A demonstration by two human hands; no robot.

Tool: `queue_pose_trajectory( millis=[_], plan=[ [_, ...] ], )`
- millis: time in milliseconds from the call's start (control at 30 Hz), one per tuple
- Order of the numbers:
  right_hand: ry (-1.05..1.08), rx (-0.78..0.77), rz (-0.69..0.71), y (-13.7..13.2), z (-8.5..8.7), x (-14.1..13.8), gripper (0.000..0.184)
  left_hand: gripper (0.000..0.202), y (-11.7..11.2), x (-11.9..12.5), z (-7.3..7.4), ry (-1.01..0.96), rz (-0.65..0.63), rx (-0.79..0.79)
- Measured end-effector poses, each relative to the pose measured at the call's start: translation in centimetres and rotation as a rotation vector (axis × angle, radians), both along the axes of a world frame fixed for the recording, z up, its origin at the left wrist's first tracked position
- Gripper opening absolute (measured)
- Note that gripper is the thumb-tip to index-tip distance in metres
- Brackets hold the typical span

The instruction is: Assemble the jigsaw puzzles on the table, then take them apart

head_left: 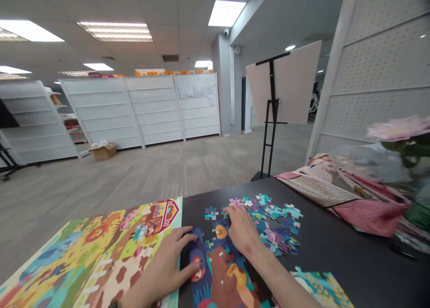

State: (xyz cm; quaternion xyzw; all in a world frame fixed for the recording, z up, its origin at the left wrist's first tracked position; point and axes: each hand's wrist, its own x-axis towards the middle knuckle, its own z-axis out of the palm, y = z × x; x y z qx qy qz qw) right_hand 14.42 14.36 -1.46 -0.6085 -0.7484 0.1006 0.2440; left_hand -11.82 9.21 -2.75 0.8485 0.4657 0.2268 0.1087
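You had bright, even light from overhead ceiling panels [117, 31]; shadows soft. Wide lens bowed edges. Pink flower [399, 128] at right blurred; right hand [242, 229] fairly sharp; faint sheen on black tabletop [352, 272].

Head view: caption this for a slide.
Left hand and right hand touch jigsaw pieces on a black table beside a farm picture board.

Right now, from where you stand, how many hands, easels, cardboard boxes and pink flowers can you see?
Hands: 2 (left hand, right hand)
Easels: 1
Cardboard boxes: 1
Pink flowers: 1
Total: 5
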Motion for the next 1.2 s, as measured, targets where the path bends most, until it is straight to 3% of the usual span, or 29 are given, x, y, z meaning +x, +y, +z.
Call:
queue_pose_trajectory(
  millis=[133,367,567,733,833,1033,1200],
  plan=[
    [-0.014,0.019,-0.017,0.8,0.0,1.3,0.062,0.045,-0.2,0.3,-0.2,0.037,0.022,-0.059],
    [-0.035,0.015,0.165,-0.3,-1.4,-0.8,0.049,0.042,0.2,-0.3,-0.4,0.002,0.014,-0.097],
    [-0.015,0.037,0.055,1.8,-1.6,-0.5,0.059,0.046,0.5,-0.8,-0.9,-0.028,0.013,-0.088],
    [-0.026,0.010,0.088,3.8,-0.4,-1.0,0.030,0.050,0.6,-1.1,-0.7,-0.019,-0.002,-0.105],
    [-0.015,-0.021,0.069,4.4,-0.1,-2.3,0.026,0.050,0.7,-1.1,-0.5,-0.011,-0.022,-0.109],
    [0.130,-0.101,-0.007,5.7,-0.1,-3.7,0.032,0.051,0.5,-1.1,-0.5,-0.032,-0.025,-0.127],
    [0.381,-0.132,0.071,5.3,0.4,-2.9,0.029,0.049,0.2,-1.0,-0.1,-0.036,-0.015,-0.130]
  ],
)
